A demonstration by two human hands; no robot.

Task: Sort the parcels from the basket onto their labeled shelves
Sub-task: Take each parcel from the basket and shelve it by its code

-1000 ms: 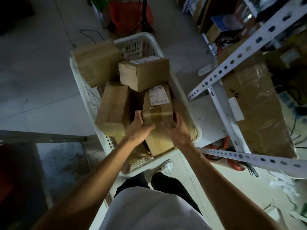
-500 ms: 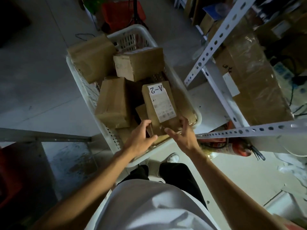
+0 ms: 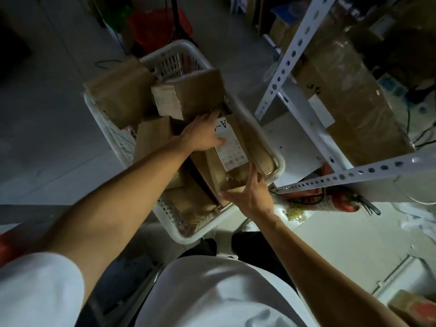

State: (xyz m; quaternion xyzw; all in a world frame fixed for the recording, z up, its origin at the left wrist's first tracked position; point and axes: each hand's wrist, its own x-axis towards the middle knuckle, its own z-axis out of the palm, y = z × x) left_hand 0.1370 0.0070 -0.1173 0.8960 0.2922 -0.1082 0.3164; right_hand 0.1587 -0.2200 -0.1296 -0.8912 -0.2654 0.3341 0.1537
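A white plastic basket (image 3: 278, 159) on the floor holds several cardboard parcels. One long parcel (image 3: 232, 159) lies tilted on top, its white label marked "A-" facing up. My right hand (image 3: 250, 197) grips its near end from below. My left hand (image 3: 203, 134) lies flat across the label's upper part, fingers reaching the parcel's far end. Another parcel (image 3: 188, 94) rests just beyond my left hand, a large one (image 3: 120, 93) sits at the basket's far left corner, and a third (image 3: 153, 135) lies under my left forearm.
A white perforated metal shelf frame (image 3: 290, 57) stands right of the basket, with a big taped box (image 3: 349, 100) on its shelf. A red fire extinguisher (image 3: 335, 201) lies under the frame. A red bin (image 3: 153, 27) stands beyond the basket. My shoe (image 3: 224, 234) is by the basket's near rim.
The labelled parcel has been raised and turned label-up. My left hand moved from its near end to its far end, over the label. My right hand stays at the near end.
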